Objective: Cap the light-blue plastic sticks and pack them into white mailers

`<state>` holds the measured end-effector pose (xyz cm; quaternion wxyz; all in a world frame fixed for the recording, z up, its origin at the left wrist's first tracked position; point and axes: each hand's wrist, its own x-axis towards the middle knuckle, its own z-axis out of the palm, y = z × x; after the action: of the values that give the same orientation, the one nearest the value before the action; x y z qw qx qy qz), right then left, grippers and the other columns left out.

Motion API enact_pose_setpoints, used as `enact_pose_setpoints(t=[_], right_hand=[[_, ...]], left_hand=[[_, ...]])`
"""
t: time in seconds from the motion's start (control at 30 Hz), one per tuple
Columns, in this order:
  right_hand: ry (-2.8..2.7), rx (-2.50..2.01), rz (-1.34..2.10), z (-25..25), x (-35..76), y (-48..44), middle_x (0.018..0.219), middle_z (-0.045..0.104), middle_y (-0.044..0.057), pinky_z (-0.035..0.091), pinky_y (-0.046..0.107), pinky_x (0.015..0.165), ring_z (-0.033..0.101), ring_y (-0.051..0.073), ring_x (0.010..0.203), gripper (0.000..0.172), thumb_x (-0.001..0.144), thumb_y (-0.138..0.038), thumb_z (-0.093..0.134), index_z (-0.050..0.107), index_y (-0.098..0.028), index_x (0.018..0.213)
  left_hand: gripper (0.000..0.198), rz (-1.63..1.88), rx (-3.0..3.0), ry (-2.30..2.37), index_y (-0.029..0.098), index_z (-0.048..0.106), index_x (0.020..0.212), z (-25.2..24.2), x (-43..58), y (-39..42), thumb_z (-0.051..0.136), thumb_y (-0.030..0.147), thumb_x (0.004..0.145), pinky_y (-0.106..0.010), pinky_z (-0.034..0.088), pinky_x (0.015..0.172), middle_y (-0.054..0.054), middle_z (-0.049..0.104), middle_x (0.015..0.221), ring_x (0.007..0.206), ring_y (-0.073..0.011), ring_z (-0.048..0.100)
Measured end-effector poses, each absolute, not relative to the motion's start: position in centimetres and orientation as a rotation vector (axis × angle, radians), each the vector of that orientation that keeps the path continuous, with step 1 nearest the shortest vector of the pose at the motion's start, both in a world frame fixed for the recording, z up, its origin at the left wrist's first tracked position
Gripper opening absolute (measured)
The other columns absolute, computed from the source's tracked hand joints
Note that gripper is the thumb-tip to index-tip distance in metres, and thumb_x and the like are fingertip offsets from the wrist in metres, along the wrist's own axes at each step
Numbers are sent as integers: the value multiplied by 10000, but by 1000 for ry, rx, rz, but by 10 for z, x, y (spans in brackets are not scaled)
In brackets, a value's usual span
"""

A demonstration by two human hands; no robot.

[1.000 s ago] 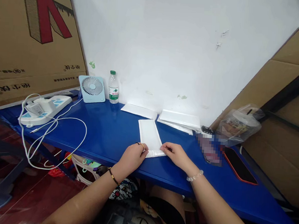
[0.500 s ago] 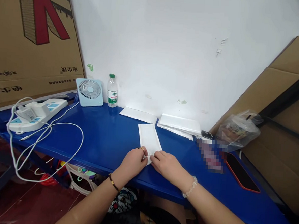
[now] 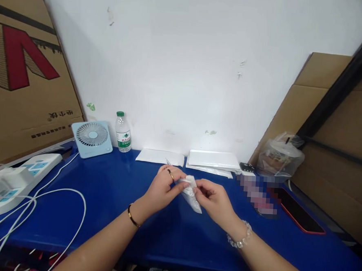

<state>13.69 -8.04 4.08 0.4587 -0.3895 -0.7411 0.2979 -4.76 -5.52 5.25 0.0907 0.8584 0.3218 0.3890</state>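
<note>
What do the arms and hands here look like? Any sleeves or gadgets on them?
No sleeves or cables show on either human arm. The left grip has a gold-coloured and dark ring; its wrist wears a dark bracelet with gold-coloured parts. The right grip shows no ring; its wrist wears clear beads.

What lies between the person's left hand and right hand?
A creased white packet, held by the left hand and right hand, in the head view.
</note>
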Motion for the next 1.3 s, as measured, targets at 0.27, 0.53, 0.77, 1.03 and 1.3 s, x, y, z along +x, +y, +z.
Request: enact_pose_setpoints(t=[0.27, 0.53, 0.77, 1.03, 1.3], right_hand=[[-1743, -1162, 331, 30, 190, -22, 1079, 616, 80, 520, 372, 801, 600, 216, 944, 264, 875, -312, 490, 615, -226, 1092], [-1942, -1611, -417, -14, 296, 47, 1377, 474, 118, 308, 519, 1084, 334, 302, 1333, 568, 704, -52, 471, 539, -161, 1257], [-1881, -1653, -394, -12, 307, 45, 1130, 673, 76, 539, 435, 823, 639, 278, 1014, 324, 903, -257, 396, 666, -215, 1078], [-1656, -1437, -515, 11, 272, 14, 1018, 701, 85, 535, 335, 733, 674, 228, 872, 292, 937, -290, 399, 640, -176, 1056], [-2170, -935, -51, 0, 219, -21, 1065, 685, 55, 518, 311, 843, 648, 181, 967, 242, 919, -233, 460, 611, -238, 1108]], left_hand=[[284, 928, 2824, 1304, 188, 522, 769, 106, -48, 70, 343, 325, 942, -307, 339, 722, -26, 593, 756, 797, -195, 557], [202, 629, 2874, 1558, 207, 603, 1000, 13, -37, 160, 435, 264, 904, -380, 310, 840, -83, 626, 978, 1017, -248, 511], [212, 1079, 2786, 1570, 212, 637, 976, 6, -32, 148, 452, 263, 886, -411, 317, 895, -95, 590, 1033, 1003, -242, 495], [526, 774, 1104, 798, 196, 572, 1078, 2, 38, 35, 578, 610, 753, -383, 488, 806, -134, 597, 1129, 1031, -263, 578], [352, 1587, 240, 582, 227, 520, 1122, 19, 43, 36, 614, 359, 809, -272, 493, 872, -55, 613, 1056, 1000, -155, 609]])
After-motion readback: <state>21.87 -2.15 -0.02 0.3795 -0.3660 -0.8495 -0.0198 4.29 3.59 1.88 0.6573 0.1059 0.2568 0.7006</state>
